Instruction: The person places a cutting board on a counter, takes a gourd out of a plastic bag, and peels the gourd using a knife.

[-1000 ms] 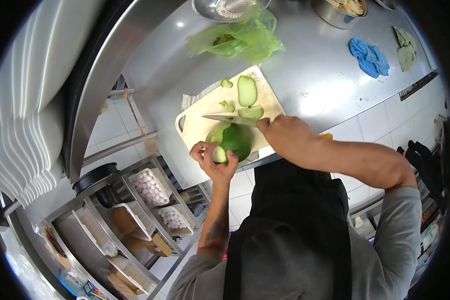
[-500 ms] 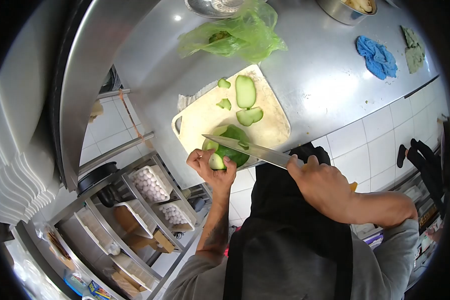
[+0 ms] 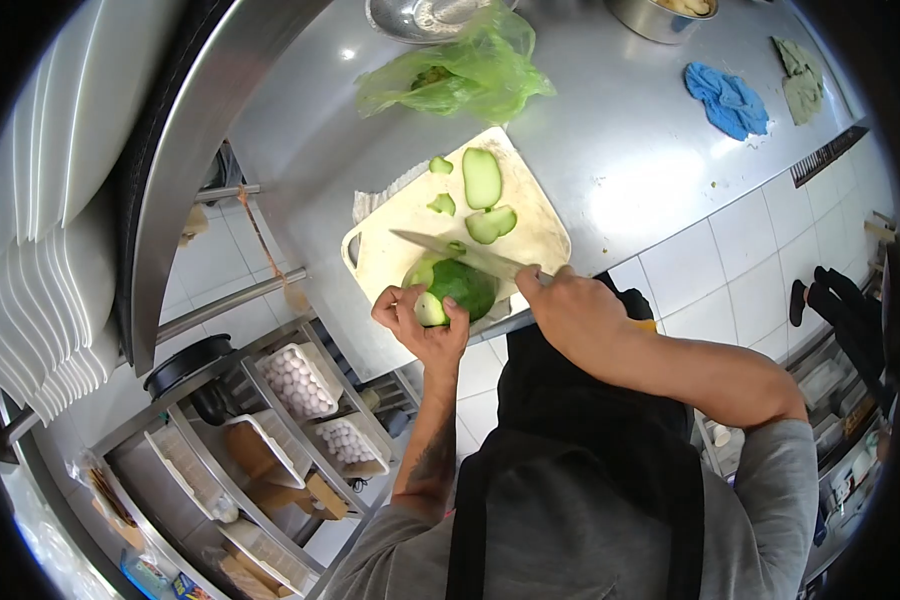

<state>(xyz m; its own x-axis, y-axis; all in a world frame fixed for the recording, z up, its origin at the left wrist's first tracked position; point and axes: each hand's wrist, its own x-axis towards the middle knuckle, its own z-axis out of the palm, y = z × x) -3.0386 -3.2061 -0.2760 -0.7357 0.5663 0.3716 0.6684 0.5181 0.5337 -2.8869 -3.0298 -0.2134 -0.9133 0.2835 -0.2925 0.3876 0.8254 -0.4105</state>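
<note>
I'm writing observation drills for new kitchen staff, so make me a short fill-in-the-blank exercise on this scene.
1. The right hand holds a ____.
2. The left hand touches partly peeled produce whose remaining skin is ____.
3. Cut slices lie on a pale cutting ____.
4. The crumpled cloth nearest the steel pot is ____.

Missing words: knife; green; board; blue.

upper right of centre: bare tabletop [image 3: 610, 130] is leaving a passage | upper right: blue cloth [image 3: 727, 100] is obstructing | top centre: green bag [image 3: 470, 75] is blocking | centre: knife [image 3: 475, 259] is barring the way down onto the green fruit [image 3: 467, 292] | left edge: white plates [image 3: 55, 280] are crowding in
</note>
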